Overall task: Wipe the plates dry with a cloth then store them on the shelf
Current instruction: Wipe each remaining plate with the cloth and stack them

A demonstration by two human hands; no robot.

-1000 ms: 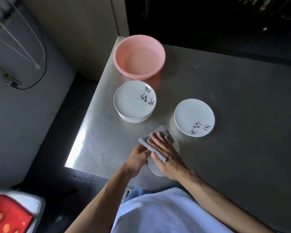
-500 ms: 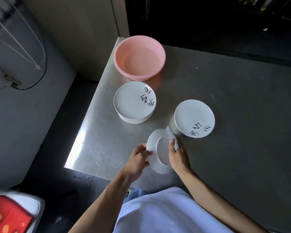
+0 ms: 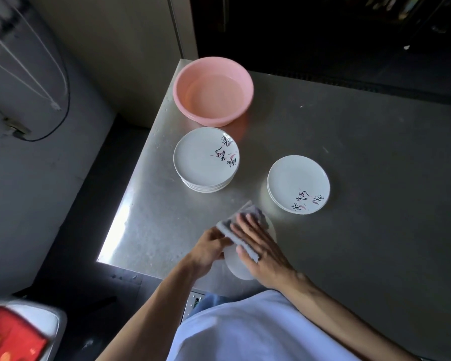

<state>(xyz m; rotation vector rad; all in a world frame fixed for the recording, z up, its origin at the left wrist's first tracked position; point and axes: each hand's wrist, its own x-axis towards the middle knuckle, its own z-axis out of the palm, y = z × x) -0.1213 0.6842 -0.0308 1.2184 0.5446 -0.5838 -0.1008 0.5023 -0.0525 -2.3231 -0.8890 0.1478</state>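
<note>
Down at the near edge of the brushed steel table (image 3: 362,157), both hands are on one round white plate (image 3: 239,269), which looks tipped up on edge. Whether it touches the table, I cannot tell.

The left hand (image 3: 208,250) sits at the plate's nine o'clock, fingers curled round the rim and gripping it. The right hand (image 3: 262,247) comes in from four o'clock and lies flat, fingers straight and close together, pressing a folded grey cloth (image 3: 248,210) against the plate's face. The cloth is sandwiched between palm and plate. One corner pokes out past the fingertips at twelve o'clock, and a strip shows beneath the hand on the thumb side. Most of the plate is hidden behind cloth and hand; only its lower curve at six o'clock and a sliver of rim at three o'clock show.

Up the table, at eleven o'clock from the hands, stands a taller stack of white plates with black-and-pink brush marks (image 3: 203,157), well apart from the hands. At one o'clock lies a lower stack of the same plates (image 3: 294,178), near the cloth's top corner but apart from it. At twelve o'clock of the taller stack, a round pink plastic basin (image 3: 214,89) sits just beside it at the table's far left corner.

Off the table, at seven o'clock, there is a blurred red-and-white object (image 3: 13,340).
</note>
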